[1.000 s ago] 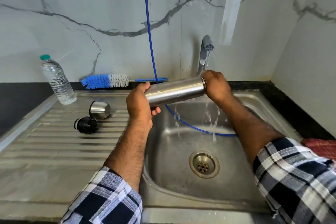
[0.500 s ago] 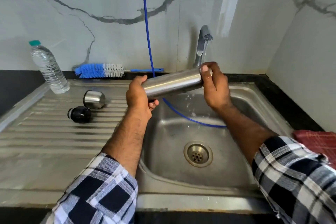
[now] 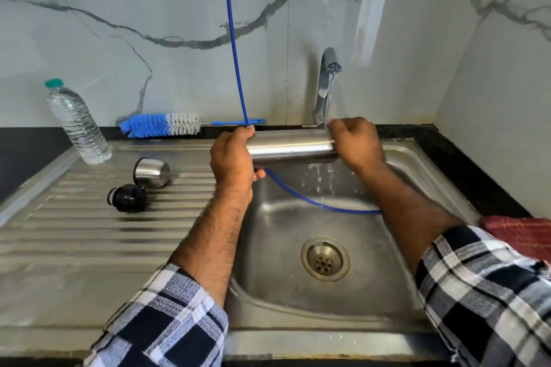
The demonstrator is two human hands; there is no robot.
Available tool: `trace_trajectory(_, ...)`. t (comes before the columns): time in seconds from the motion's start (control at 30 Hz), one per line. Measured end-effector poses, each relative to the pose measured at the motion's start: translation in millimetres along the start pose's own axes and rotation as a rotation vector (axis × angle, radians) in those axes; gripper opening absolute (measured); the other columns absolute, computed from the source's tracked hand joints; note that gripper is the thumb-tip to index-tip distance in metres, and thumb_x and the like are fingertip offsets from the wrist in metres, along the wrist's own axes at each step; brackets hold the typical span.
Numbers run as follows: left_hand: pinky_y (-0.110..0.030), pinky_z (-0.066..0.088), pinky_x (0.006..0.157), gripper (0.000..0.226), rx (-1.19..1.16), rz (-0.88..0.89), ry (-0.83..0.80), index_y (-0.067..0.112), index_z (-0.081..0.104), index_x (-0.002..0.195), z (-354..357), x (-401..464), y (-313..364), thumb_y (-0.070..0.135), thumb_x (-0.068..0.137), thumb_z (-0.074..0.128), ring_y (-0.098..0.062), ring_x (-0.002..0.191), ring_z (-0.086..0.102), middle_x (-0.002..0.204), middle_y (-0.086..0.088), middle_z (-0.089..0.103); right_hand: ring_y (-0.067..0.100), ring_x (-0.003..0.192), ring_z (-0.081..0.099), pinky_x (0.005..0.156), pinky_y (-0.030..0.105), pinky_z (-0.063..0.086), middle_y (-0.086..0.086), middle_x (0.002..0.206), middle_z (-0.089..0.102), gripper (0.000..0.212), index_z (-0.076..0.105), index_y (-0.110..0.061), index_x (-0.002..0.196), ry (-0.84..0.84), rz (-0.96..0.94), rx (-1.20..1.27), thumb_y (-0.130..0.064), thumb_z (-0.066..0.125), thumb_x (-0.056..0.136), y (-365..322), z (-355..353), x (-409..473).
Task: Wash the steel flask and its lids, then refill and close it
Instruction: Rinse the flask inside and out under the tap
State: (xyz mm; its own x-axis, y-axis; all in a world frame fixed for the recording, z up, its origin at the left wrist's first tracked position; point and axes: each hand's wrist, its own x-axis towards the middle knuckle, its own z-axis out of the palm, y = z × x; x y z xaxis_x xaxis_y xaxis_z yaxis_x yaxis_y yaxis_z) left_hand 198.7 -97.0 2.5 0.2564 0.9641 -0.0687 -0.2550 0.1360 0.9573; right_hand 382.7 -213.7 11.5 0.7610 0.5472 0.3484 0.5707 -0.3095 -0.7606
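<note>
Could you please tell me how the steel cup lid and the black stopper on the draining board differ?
The steel cup lid is shiny bare metal; the black stopper is dark, with a pale tip. The cup lid looks larger and lies farther back; the stopper lies nearer. Both lie on their sides on the draining board, apart, untouched by either hand.

Steel sink unit [image 3: 89, 250] set into a dark table [image 3: 26, 152]: ribbed drainboard left, basin [image 3: 274, 247] right. On the drainboard: clear water bottle [image 3: 78, 125] upright at far left; steel cup lid [image 3: 152, 172] on its side mid-board; black stopper lid [image 3: 127, 198] just near-left of it. Blue-and-white bottle brush [image 3: 162, 125] along the far edge by the wall. Red checked cloth [image 3: 521, 235] at right edge.
</note>
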Motion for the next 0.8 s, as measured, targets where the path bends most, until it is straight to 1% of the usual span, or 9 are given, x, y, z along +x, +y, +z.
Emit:
trace_trajectory(0.07, -0.025, 0.046, 0.041, 0.017, 0.001, -0.028, 0.018, 0.017, 0.072, 0.093, 0, 0, 2, 0.033, 0.086, 0.074, -0.026, 0.072, 0.065, 0.088, -0.006, 0.067, 0.030, 0.069, 0.064, 0.062, 0.036, 0.046, 0.006, 0.070, 0.068, 0.058, 0.067, -0.013, 0.078, 0.020, -0.262, -0.225, -0.060, 0.043, 0.103, 0, 0, -4)
trace_trajectory(0.2, -0.027, 0.048, 0.042, 0.028, 0.079, -0.004, 0.025, 0.022, 0.073, 0.089, 7, -6, -6, 0.045, 0.074, 0.076, -0.030, 0.078, 0.072, 0.093, -0.007, 0.073, 0.035, 0.081, 0.069, 0.068, 0.036, 0.047, 0.010, 0.082, 0.072, 0.060, 0.070, -0.021, 0.091, -0.076, -0.480, -0.499, -0.061, 0.029, 0.108, -14, 18, -17)
trace_trajectory(0.33, -0.029, 0.051, 0.045, 0.030, 0.133, -0.007, 0.048, 0.025, 0.074, 0.088, 14, -14, -14, 0.049, 0.071, 0.077, -0.029, 0.078, 0.074, 0.094, -0.006, 0.075, 0.033, 0.079, 0.069, 0.062, 0.035, 0.040, 0.005, 0.085, 0.071, 0.052, 0.065, -0.023, 0.092, -0.029, -0.642, -0.494, -0.052, 0.026, 0.112, -19, 36, -35)
trace_trajectory(0.4, -0.032, 0.053, 0.047, 0.033, 0.150, 0.020, 0.056, 0.024, 0.073, 0.087, 14, -12, -12, 0.052, 0.069, 0.077, -0.029, 0.077, 0.074, 0.093, -0.006, 0.074, 0.033, 0.082, 0.068, 0.064, 0.036, 0.044, 0.004, 0.091, 0.072, 0.049, 0.064, -0.025, 0.098, -0.041, -0.700, -0.474, -0.052, 0.025, 0.111, -8, 27, -37)
trace_trajectory(0.5, -0.036, 0.056, 0.046, 0.034, 0.217, 0.140, 0.013, 0.021, 0.067, 0.079, 13, -6, -11, 0.052, 0.069, 0.078, -0.029, 0.076, 0.070, 0.083, -0.001, 0.070, 0.033, 0.085, 0.066, 0.071, 0.038, 0.049, 0.007, 0.087, 0.069, 0.056, 0.062, -0.027, 0.085, -0.200, -0.447, -0.413, -0.062, 0.025, 0.109, -9, 13, -23)
trace_trajectory(0.6, -0.060, 0.059, 0.054, 0.037, 0.308, 0.374, -0.064, 0.020, 0.062, 0.076, 12, -7, -13, 0.052, 0.071, 0.078, -0.034, 0.076, 0.066, 0.071, 0.002, 0.063, 0.026, 0.096, 0.064, 0.088, 0.041, 0.048, 0.011, 0.109, 0.071, 0.052, 0.072, -0.024, 0.105, -0.579, 0.000, -0.342, -0.058, 0.033, 0.109, -30, 5, 1)
trace_trajectory(0.7, -0.063, 0.055, 0.053, 0.032, 0.288, 0.566, -0.153, 0.018, 0.063, 0.079, 11, -9, -17, 0.046, 0.078, 0.077, -0.037, 0.072, 0.062, 0.071, -0.004, 0.060, 0.038, 0.086, 0.074, 0.089, 0.053, 0.060, 0.026, 0.100, 0.077, 0.057, 0.072, -0.008, 0.111, -0.926, 0.369, -0.024, -0.053, 0.038, 0.110, -48, -9, 4)
trace_trajectory(0.73, -0.061, 0.055, 0.054, 0.030, 0.273, 0.613, -0.167, 0.017, 0.063, 0.081, 10, -9, -16, 0.045, 0.080, 0.076, -0.037, 0.071, 0.062, 0.070, -0.005, 0.060, 0.041, 0.085, 0.075, 0.088, 0.054, 0.060, 0.028, 0.100, 0.077, 0.056, 0.072, -0.007, 0.110, -0.952, 0.374, -0.007, -0.051, 0.038, 0.110, -52, -10, 5)
trace_trajectory(0.8, -0.052, 0.055, 0.058, 0.030, 0.261, 0.693, -0.146, 0.016, 0.064, 0.084, 8, -8, -16, 0.044, 0.083, 0.073, -0.033, 0.068, 0.059, 0.067, -0.002, 0.057, 0.038, 0.093, 0.074, 0.093, 0.049, 0.058, 0.022, 0.103, 0.076, 0.050, 0.072, -0.012, 0.105, -0.845, 0.209, -0.129, -0.045, 0.036, 0.111, -56, -5, 8)
